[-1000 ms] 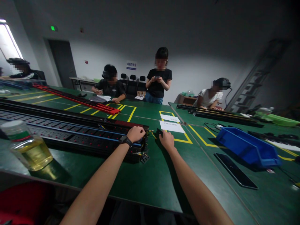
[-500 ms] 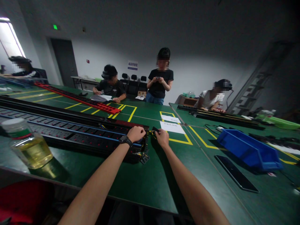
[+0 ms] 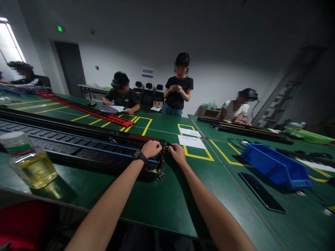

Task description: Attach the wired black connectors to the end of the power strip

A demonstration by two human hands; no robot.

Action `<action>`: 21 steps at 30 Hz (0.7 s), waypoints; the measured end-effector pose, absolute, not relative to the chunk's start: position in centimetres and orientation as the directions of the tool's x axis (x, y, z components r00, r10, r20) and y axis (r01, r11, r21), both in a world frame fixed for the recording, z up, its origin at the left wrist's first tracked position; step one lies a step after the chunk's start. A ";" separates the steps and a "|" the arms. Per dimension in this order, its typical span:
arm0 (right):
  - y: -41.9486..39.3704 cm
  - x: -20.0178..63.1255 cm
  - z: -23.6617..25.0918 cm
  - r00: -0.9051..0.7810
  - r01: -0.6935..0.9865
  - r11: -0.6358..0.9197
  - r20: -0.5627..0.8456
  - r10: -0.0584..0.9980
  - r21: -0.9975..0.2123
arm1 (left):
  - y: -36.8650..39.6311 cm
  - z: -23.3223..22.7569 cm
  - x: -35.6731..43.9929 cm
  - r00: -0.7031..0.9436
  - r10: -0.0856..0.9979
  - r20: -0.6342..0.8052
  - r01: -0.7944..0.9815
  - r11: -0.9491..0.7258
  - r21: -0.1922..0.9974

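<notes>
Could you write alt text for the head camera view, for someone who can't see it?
Two bare hands meet at the near end of a long black power strip on a green table: the left hand rests on the strip's end, and the right hand pinches a small black part against it. A jar of yellow liquid stands left, a blue bin right, and other people work behind.

Bare table near the hands. Left: long socket strips and a bottle. Right: blue bin, dark flat slab.
</notes>
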State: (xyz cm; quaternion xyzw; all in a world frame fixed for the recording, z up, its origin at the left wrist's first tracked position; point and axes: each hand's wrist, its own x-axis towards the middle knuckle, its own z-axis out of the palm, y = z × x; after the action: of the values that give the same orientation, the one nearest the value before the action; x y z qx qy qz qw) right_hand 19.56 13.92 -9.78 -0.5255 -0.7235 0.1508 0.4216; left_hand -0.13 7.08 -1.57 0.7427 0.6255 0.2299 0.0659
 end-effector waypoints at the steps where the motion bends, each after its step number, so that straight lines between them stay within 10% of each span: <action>1: 13.8 19.5 -9.8 -0.113 0.636 0.408 0.443 0.889 -0.655 | 7.0 -1.5 -0.1 0.110 0.960 0.258 0.899 -0.207 0.385; 10: 12.1 18.2 -8.8 -0.148 0.877 0.333 0.466 0.872 -0.346 | 6.9 -1.5 -0.1 0.116 0.957 0.265 0.901 -0.214 0.377; 21: 12.1 18.6 -8.8 -0.147 0.868 0.294 0.357 0.922 -0.401 | 7.1 -1.8 -0.2 0.117 0.956 0.269 0.904 -0.215 0.370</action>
State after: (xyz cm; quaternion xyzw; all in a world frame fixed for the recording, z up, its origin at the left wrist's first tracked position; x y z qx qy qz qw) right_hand 18.61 12.12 -8.77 -0.5922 -0.7558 0.0496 0.2751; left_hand -0.24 7.12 -1.79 0.7452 0.6240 0.2282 0.0571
